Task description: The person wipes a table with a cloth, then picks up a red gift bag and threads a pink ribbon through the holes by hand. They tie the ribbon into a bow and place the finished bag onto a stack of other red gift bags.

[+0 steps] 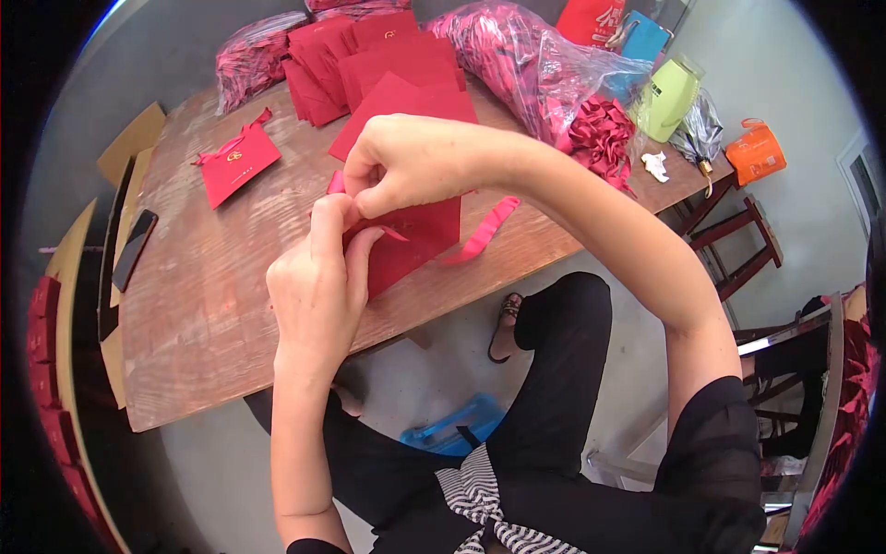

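My left hand (pixel 318 282) and my right hand (pixel 397 175) meet over a red paper gift bag (pixel 426 242) on the wooden table. Thumb and fingers of both are pinched together on a pink-red ribbon (pixel 484 231), whose loose tail trails out to the right across the table. My hands cover the spot where the ribbon meets the bag, so whether there is a knot cannot be seen. Further left lies another red bag (pixel 238 168) with a gold mark and a ribbon bow along its top edge.
Piles of red bags (pixel 392 65) stand at the back beside a clear plastic sack (pixel 508 55) of ribbons. A phone (pixel 136 249) rests by the left edge. At the right are a ribbon bundle (pixel 600 138), a green container (pixel 669 97) and an orange bucket (pixel 755 152).
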